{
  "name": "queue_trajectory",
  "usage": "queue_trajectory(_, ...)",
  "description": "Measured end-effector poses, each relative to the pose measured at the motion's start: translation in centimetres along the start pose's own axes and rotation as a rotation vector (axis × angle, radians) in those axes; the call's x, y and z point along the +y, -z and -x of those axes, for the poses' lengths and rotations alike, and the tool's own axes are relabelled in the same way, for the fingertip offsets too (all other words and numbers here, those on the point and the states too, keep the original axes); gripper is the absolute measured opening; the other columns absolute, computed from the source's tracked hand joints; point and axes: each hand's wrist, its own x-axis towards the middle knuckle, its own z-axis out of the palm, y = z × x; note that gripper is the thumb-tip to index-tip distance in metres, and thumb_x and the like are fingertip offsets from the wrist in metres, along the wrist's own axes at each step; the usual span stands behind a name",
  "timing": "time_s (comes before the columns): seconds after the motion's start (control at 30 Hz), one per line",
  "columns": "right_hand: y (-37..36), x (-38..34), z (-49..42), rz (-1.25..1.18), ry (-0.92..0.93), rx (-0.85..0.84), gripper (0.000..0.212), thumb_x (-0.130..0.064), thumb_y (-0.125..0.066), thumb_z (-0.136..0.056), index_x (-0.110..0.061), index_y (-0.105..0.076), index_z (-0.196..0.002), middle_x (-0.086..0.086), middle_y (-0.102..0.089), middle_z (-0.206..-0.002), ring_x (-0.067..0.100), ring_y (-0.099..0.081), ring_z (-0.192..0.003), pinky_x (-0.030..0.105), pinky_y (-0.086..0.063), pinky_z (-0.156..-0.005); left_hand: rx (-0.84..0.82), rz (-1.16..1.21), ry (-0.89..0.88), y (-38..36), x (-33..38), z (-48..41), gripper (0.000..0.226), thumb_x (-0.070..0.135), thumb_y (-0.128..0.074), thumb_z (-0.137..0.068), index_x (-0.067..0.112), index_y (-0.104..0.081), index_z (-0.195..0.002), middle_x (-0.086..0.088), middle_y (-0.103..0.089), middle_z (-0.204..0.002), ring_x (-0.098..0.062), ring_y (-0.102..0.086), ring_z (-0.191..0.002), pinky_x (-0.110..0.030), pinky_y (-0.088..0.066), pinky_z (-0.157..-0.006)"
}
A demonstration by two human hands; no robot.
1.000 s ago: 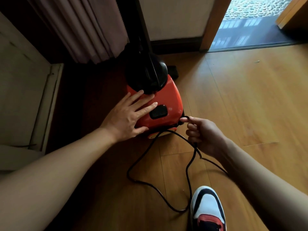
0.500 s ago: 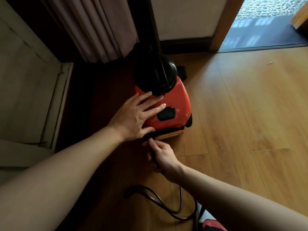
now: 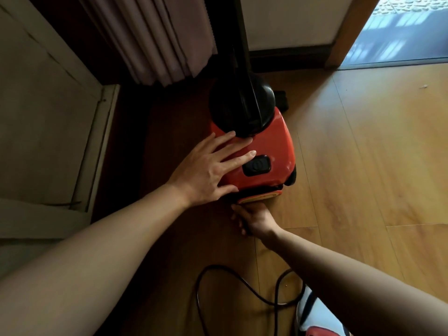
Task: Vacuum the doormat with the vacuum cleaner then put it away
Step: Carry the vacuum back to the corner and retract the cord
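Hands on a red vacuum cleaner [image 3: 266,146]: our left hand [image 3: 208,170] lies flat on top of its shell, fingers straight and spread, the fingertips just short of the black switch [image 3: 257,165] and the thumb along the near edge. Our right hand [image 3: 254,218] is pushed up against the machine's near lower rim, directly under a yellow-orange strip, with the fingers tucked low and mostly out of sight (we cannot tell whether they grip anything or merely touch the casing).

The vacuum cleaner stands on the wooden floor [image 3: 363,166], its black dome [image 3: 242,107] and upright black tube on the far side of the shell. A black power cord [image 3: 242,287] lies in loose loops on the boards on the near side of the vacuum cleaner, running under our right forearm. Beside those loops, to the right and nearer to us than the machine, shows part of a white, black and red shoe [image 3: 312,318].

Beyond the vacuum cleaner and to its left hangs a pleated curtain [image 3: 150,37]. To its far right an open doorway [image 3: 400,32] lets in daylight. Left of the machine runs a pale panelled wall [image 3: 36,117].
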Motion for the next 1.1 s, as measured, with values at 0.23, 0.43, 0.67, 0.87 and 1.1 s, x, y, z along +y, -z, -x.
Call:
queue_trajectory(0.23,6.7,0.9,-0.7,0.252,0.026,0.053,0.034,-0.032,-0.064,-0.099,-0.001,-0.066,-0.087,0.005,-0.063,-0.071,0.012,-0.057,-0.055,0.026,-0.046,-0.05,0.036,0.001,-0.01,-0.1,-0.1,-0.1,0.091,0.054,-0.075,-0.075,0.029,-0.036,-0.152,0.001,-0.03,-0.162,-0.028,-0.023,-0.15,-0.052,-0.021,-0.12)
queue_trajectory(0.43,12.4,0.5,1.0,0.075,-0.122,0.137,0.042,-0.049,-0.057,-0.099,-0.022,-0.045,-0.069,-0.005,-0.035,-0.058,0.009,-0.031,-0.045,0.024,-0.024,-0.043,0.04,0.007,-0.007,-0.5,-0.3,0.0,0.092,0.055,-0.076,-0.075,0.03,-0.035,-0.153,0.002,-0.029,-0.162,-0.026,-0.02,-0.151,-0.05,-0.018,-0.12)
queue_trajectory(0.67,12.8,-2.9,3.1,-0.436,-0.001,0.003,0.038,-0.041,-0.049,-0.104,-0.021,-0.054,-0.072,-0.004,-0.028,-0.064,0.009,-0.023,-0.049,0.023,-0.016,-0.043,0.046,0.006,0.0,-0.6,-0.1,-0.1,0.093,0.055,-0.076,-0.073,0.028,-0.036,-0.152,0.0,-0.031,-0.161,-0.028,-0.022,-0.15,-0.054,-0.02,-0.119)
queue_trajectory(0.87,9.8,-3.8,5.2,-0.41,0.212,-0.084,0.035,-0.027,-0.033,-0.11,-0.01,-0.057,-0.09,0.0,-0.035,-0.063,0.011,-0.025,-0.045,0.021,-0.02,-0.036,0.028,-0.01,0.002,-0.4,-0.1,-0.3,0.093,0.058,-0.074,-0.073,0.03,-0.036,-0.152,0.002,-0.031,-0.161,-0.029,-0.024,-0.149,-0.053,-0.02,-0.119)
queue_trajectory(1.1,4.8,-3.2,6.8,-0.324,0.298,0.011,0.035,-0.024,-0.036,-0.11,-0.002,-0.06,-0.096,0.004,-0.041,-0.06,0.013,-0.028,-0.042,0.022,-0.023,-0.037,-0.001,-0.037,0.014,-0.1,0.0,-0.3,0.093,0.06,-0.073,-0.074,0.032,-0.034,-0.153,0.003,-0.029,-0.162,-0.028,-0.024,-0.149,-0.052,-0.022,-0.119)
